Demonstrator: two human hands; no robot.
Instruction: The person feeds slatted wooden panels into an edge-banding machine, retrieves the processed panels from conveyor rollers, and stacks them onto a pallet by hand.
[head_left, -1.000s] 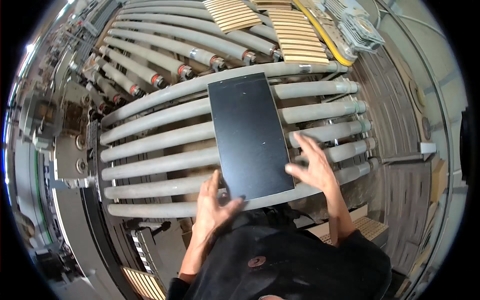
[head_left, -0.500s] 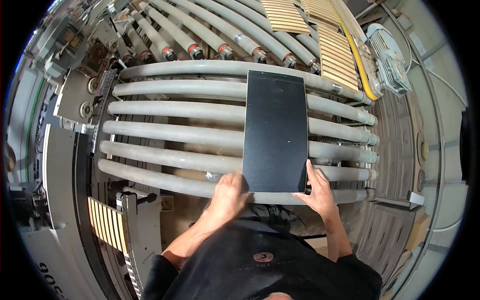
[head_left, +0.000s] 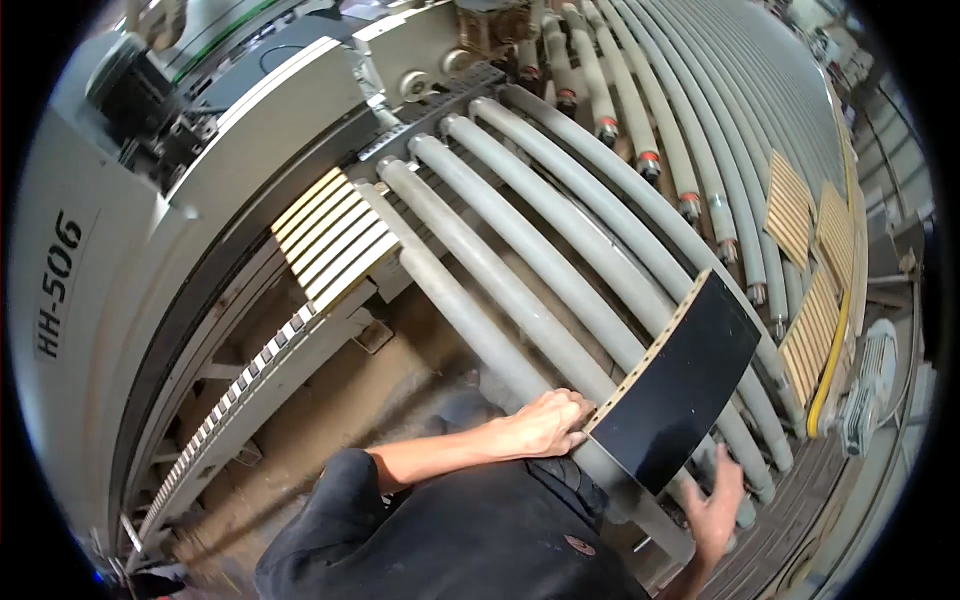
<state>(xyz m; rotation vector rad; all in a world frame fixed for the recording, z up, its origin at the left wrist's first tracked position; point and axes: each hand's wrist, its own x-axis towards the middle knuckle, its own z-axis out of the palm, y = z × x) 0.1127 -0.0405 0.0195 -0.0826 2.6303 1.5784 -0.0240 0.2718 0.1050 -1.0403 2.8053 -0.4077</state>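
Observation:
A black rectangular panel (head_left: 680, 385) lies across the grey rollers in front of me, right of the middle. Its long left edge is pale and has a row of small holes. My left hand (head_left: 545, 422) is closed at the panel's near left corner, with the fingertips curled against the edge and partly hidden. Beside the near right end of the panel, my right hand (head_left: 718, 500) is open, its fingers spread and apart from the panel.
A roller conveyor (head_left: 560, 215) stretches away from me, with more rollers beyond. Pale strips in a striped row (head_left: 335, 240) sit at the left, by a large light-grey machine (head_left: 110, 260). More striped strips (head_left: 812, 340) and a grey motor (head_left: 868, 385) are at the right.
The view has swung to the left, so the panel appears slanted and farther right. My right hand has come off the panel's edge. My left hand stays at the near left corner.

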